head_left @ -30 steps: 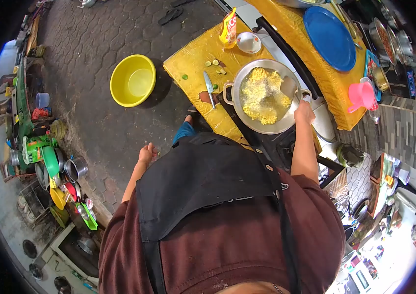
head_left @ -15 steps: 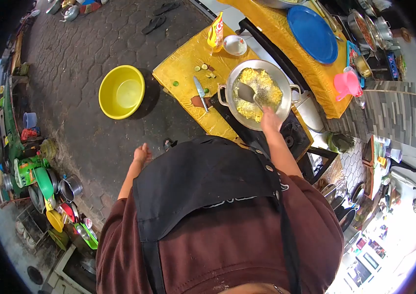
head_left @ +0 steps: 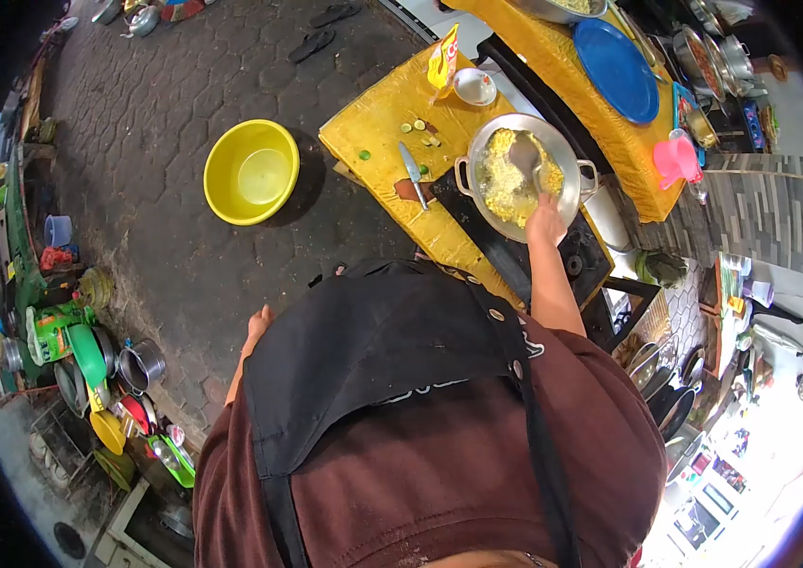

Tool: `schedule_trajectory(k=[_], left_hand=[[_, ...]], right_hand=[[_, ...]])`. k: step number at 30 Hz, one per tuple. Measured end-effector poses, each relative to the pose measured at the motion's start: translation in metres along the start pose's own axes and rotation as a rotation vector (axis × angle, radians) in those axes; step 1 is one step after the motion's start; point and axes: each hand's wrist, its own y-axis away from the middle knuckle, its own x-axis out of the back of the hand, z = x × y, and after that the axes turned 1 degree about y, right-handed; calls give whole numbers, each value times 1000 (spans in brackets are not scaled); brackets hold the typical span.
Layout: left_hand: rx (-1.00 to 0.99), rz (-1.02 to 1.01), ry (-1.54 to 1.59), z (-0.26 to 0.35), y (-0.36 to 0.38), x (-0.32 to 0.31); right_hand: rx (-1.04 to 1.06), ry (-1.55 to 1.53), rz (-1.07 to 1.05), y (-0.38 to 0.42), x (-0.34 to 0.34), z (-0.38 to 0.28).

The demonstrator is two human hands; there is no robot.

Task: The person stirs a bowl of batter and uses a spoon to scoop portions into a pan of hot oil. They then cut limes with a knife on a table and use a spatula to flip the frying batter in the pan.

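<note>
Metal spatula (head_left: pixel 524 154), gripped by right hand (head_left: pixel 545 220), stirs yellow food (head_left: pixel 508 182).

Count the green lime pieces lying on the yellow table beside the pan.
5, though some may be hidden or too small to tell. One lime piece lies alone toward the table's left edge; two sit near the packet; two more lie just above the knife.

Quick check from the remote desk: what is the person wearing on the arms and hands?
Both forearms are bare, and the left hand and right hand have no gloves. Short sleeves of a dark maroon shirt end above the elbows. A black apron with thin straps covers the chest.
</note>
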Motion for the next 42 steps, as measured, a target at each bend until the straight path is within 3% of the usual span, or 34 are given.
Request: schedule_trajectory(k=[3, 6, 8, 11, 14, 15, 20, 23, 24, 27, 31, 33, 35, 39, 42], left_hand=[[120, -37, 126, -21, 35, 18], [168, 105, -37, -57, 29, 28], [108, 49, 169, -73, 21, 38], [-37, 88, -3, -108, -21, 41], [162, 73, 263, 25, 58, 82], [160, 60, 301, 33, 58, 83], [162, 42, 424, 59, 59, 75], [55, 33, 492, -14, 13, 40], [70, -32, 291, -5, 19, 44], [85, -12, 258, -11, 23, 39], [129, 41, 233, -25, 16, 24], [65, 40, 124, -27, 9, 17], [61, 37, 170, -17, 7, 13], [126, -24, 297, 17, 10, 15], [140, 26, 405, 93, 56, 39]], right_hand=[[66, 58, -43, 8, -36, 10], [25, -3, -68, 37, -27, -8], [15, -49, -70, 47, -27, -18], [20, -98, 14, 55, -37, -28], [61, -30, 1, 58, -60, -40], [44, 1, -64, 62, -50, -53], [30, 41, -260, 30, -91, -85], [-13, 3, -226, -5, -100, -90], [45, 31, -226, -11, -89, -89], [-59, -21, -237, -28, -57, -87], [101, -21, -172, -24, -25, -66], [82, 3, -219, -11, -16, -66], [202, -25, -188, 7, -19, -63], [119, 19, -344, 10, -57, -84], [124, 51, -375, -7, -56, -94]])
